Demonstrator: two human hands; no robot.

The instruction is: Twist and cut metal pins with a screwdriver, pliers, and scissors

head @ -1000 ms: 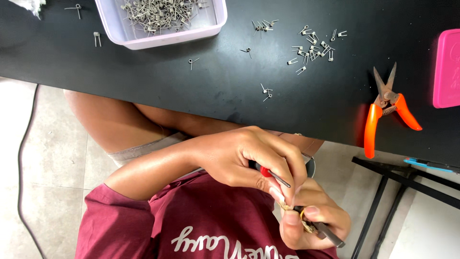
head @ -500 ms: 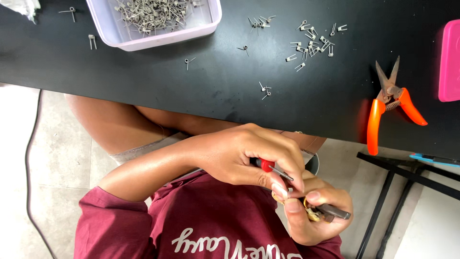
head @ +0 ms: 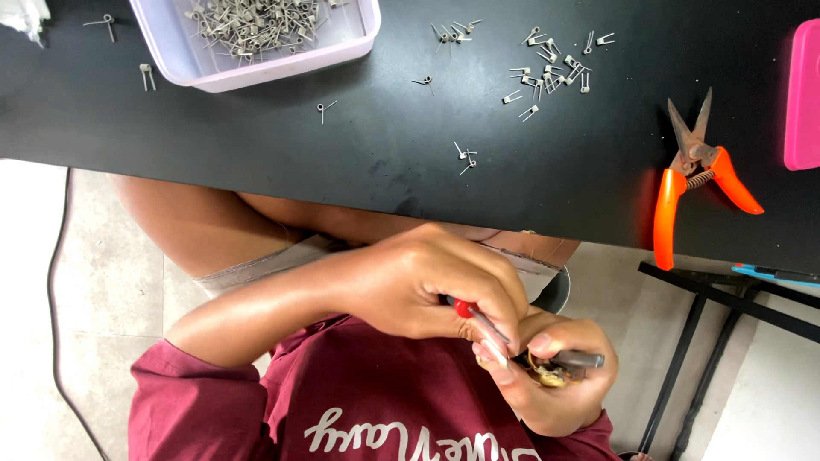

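Head view: since a second ago the right hand has turned a little, so the dark metal rod it clasps, with a small brass-coloured piece, now lies nearly level. The left hand has kept its narrow pinch on the red-handled tool, tip at the piece; the fine work looks ongoing.

On the far black table: a lilac tray of wire coils at left, loose coils, orange snips at right, a plain pink box at the edge.
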